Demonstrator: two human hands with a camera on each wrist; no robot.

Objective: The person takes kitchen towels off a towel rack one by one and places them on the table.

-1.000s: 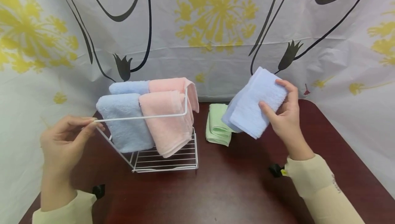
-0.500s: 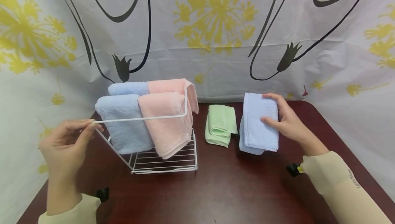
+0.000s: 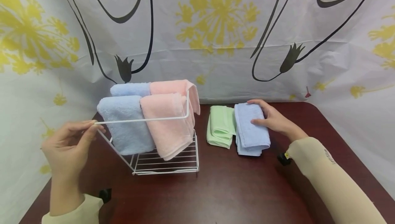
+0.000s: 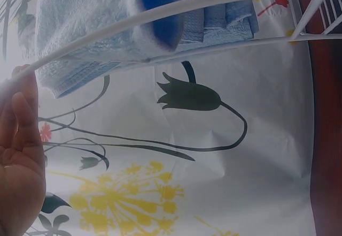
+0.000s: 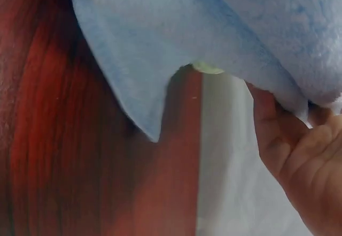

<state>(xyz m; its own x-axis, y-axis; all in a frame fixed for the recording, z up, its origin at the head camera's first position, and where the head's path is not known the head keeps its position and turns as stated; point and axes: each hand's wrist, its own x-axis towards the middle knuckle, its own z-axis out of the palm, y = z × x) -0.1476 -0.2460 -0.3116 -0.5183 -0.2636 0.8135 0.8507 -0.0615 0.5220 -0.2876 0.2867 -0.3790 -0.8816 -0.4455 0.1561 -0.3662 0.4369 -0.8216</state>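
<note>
My two hands are well apart, each holding something. With my left hand I pinch the near left corner of the top rail of a white wire rack, between thumb and fingertips. With my right hand I grip a folded periwinkle towel at its far right side, thumb on top. The towel is near the far edge of the counter, left of its far right corner; I cannot tell how much of its underside rests there. Touching it on the left lies a folded green towel. The rack stands farther left; two blue towels and two pink towels hang on it, one pair behind the other. Past the far edge is a flower-printed cloth.
</note>
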